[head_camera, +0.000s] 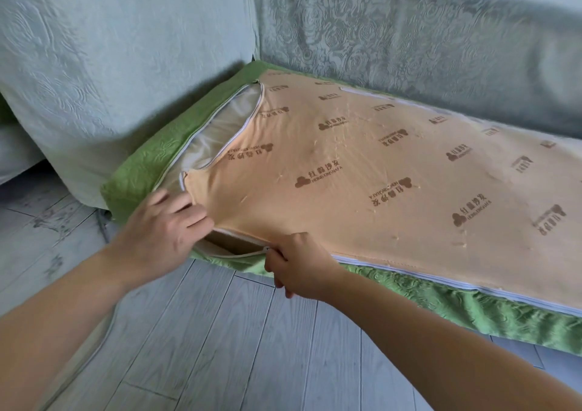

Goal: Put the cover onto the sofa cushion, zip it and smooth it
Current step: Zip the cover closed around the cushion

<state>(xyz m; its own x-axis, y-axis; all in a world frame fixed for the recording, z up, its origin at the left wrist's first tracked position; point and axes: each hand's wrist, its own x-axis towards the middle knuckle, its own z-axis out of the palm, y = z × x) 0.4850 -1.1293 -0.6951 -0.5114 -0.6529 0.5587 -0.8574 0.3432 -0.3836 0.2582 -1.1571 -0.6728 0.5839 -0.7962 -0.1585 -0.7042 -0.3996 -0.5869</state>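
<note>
A long sofa cushion lies flat, wearing a green textured cover with an orange printed underside panel facing up. The white zipper gapes open along the left end and round the near corner, where the pale inner cushion shows. My left hand presses its fingers on the orange fabric at the near left corner. Just to its right, my right hand pinches the zipper pull on the front edge. To the right of the pull the zipper line looks closed.
The cushion sits on a sofa base whose grey-green patterned backrest runs behind it. A pale green covered cushion leans at the left. Grey wood-plank floor lies in front, under my arms.
</note>
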